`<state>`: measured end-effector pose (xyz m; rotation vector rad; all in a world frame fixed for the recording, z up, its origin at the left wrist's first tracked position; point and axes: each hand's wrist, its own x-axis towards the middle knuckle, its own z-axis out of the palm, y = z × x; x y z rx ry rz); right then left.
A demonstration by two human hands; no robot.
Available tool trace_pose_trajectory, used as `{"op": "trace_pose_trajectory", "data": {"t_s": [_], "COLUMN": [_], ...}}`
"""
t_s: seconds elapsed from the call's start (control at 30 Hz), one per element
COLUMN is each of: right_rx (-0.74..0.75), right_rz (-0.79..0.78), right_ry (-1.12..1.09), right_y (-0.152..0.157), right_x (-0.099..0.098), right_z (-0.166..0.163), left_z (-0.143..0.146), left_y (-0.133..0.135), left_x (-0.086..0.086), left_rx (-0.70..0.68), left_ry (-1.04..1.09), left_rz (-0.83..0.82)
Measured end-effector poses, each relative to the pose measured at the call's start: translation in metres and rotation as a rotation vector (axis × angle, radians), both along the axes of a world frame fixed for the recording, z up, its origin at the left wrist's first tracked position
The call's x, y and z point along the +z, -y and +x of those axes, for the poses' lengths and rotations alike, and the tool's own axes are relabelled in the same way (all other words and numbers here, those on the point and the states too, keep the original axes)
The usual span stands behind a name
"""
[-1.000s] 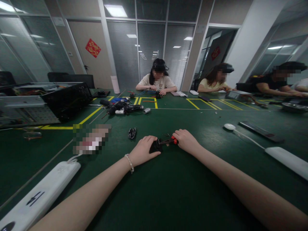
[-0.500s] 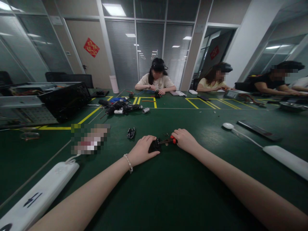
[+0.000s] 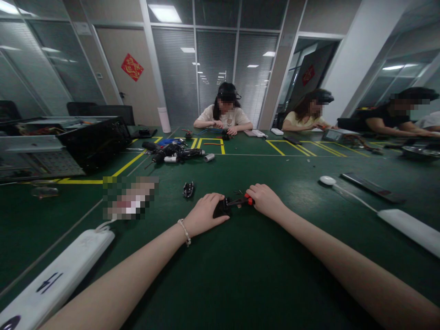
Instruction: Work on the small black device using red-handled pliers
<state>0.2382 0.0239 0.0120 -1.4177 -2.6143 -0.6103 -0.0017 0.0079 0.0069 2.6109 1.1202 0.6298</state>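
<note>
My left hand lies curled over a small black device on the green table, holding it down. My right hand grips the red handle of a small screwdriver whose shaft points left into the black device. A few tiny screws lie just behind the device. Another small black part rests on the mat to the left of my left hand.
A white power strip lies near left, another with a round white plug at right. A pile of tools and an open computer case stand further back left. Three people work at the far side of the table.
</note>
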Motion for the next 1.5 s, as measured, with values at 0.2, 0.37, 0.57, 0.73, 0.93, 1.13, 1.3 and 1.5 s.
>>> {"op": "trace_pose_trajectory", "data": {"t_s": [0.2, 0.37, 0.57, 0.73, 0.93, 1.13, 1.3, 1.5], "right_rx": [-0.010, 0.014, -0.009, -0.002, 0.004, -0.002, 0.011, 0.008], "right_rz": [-0.004, -0.017, -0.010, 0.003, -0.012, -0.009, -0.022, -0.015], "right_ry": [-0.010, -0.029, -0.017, -0.004, -0.014, -0.026, -0.034, -0.036], "right_y": [-0.0001, -0.0014, 0.0007, 0.0003, -0.0014, 0.0002, 0.0013, 0.0011], "right_x": [-0.0008, -0.0010, 0.0007, 0.0009, -0.0007, 0.0003, 0.0024, 0.0018], "right_z": [0.0005, 0.0015, 0.0004, 0.0006, 0.0015, 0.0005, 0.0001, 0.0005], "left_z": [-0.0001, -0.0004, -0.0001, 0.0002, 0.0005, -0.0002, -0.0004, -0.0005], "left_y": [0.0005, -0.0002, -0.0012, 0.0000, 0.0000, -0.0005, 0.0002, -0.0004], "left_x": [0.0013, 0.0010, -0.0018, -0.0016, -0.0011, -0.0014, 0.0003, -0.0005], "left_rx": [0.009, 0.005, 0.002, -0.003, 0.008, 0.010, 0.011, 0.011], "left_ry": [-0.006, -0.003, 0.006, 0.012, 0.012, 0.004, -0.001, 0.003], "left_rz": [-0.024, -0.028, -0.004, 0.011, -0.009, -0.010, -0.020, -0.026]}}
